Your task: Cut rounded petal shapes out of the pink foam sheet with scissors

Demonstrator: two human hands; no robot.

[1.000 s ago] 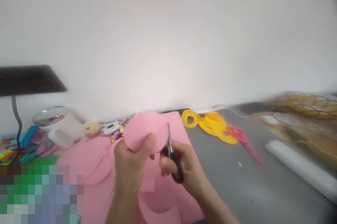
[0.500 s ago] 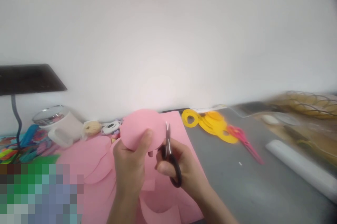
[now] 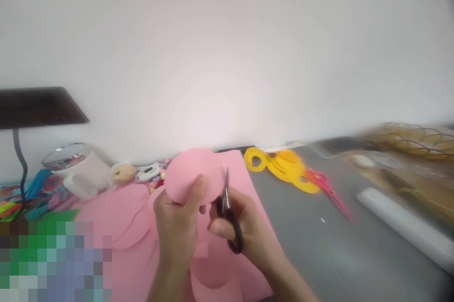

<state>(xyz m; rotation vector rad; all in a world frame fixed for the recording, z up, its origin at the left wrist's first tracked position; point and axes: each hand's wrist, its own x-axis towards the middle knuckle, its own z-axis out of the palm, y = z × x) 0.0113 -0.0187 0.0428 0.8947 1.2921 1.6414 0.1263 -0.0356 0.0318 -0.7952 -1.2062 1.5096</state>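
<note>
My left hand (image 3: 179, 217) pinches a round pink paper disc (image 3: 187, 169), thumb on the near face and the other fingers behind it. My right hand (image 3: 241, 221) grips a pair of black-handled scissors (image 3: 227, 200), with the blades pointing up at the disc's right edge. The blade tips look nearly together. Beneath both hands lies a larger pink sheet (image 3: 257, 245) with a curved cut-out piece near the front. More pink paper pieces (image 3: 117, 212) overlap to the left of my left wrist.
Yellow paper rings and discs (image 3: 287, 169) lie right of the pink sheet, touching pink scissors (image 3: 329, 193). A white roll (image 3: 404, 221) is farther right. At left stand a white mug (image 3: 90, 174) and a dark panel on a stem (image 3: 39, 108). A white wall rises behind.
The scissor blades have come closer together at the disc's right edge. The disc has shifted slightly to the right with my left hand.
</note>
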